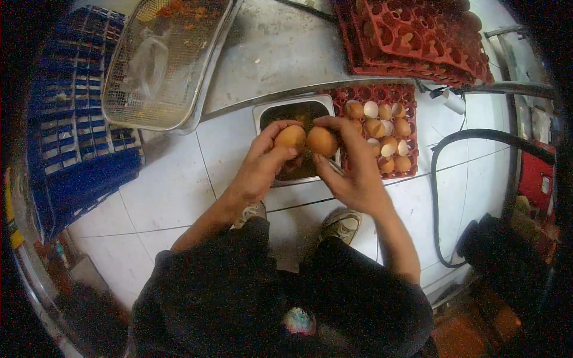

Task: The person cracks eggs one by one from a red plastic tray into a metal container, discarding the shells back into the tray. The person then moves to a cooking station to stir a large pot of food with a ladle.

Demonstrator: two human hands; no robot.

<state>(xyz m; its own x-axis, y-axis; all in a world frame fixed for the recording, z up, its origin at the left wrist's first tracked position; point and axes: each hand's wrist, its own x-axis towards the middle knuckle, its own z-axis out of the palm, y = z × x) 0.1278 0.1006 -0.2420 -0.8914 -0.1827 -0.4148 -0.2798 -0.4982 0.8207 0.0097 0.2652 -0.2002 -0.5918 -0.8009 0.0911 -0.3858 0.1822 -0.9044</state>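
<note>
Over a rectangular metal pan (297, 182), each of my hands grips a brown egg. The left egg (291, 138) sits between the fingers and thumb of my left hand (262, 156). With its fingertips and thumb, my right hand (353, 165) holds the right egg (322, 141). The two eggs are side by side, nearly or just touching; I cannot tell whether either shell is cracked. Dark contents of the pan show behind my hands, partly hidden. Right of the pan, a red egg tray (409, 96) holds several broken brown eggshells (374, 128), some showing white insides.
Stacked red egg trays (416, 40) stand on a metal counter (268, 58) beyond the pan. Up left are a wire-mesh basket (147, 96) with a plastic bag and orange scraps, and a blue plastic crate (80, 192). A black hose (435, 188) curves over the white tiled floor (170, 179) at right.
</note>
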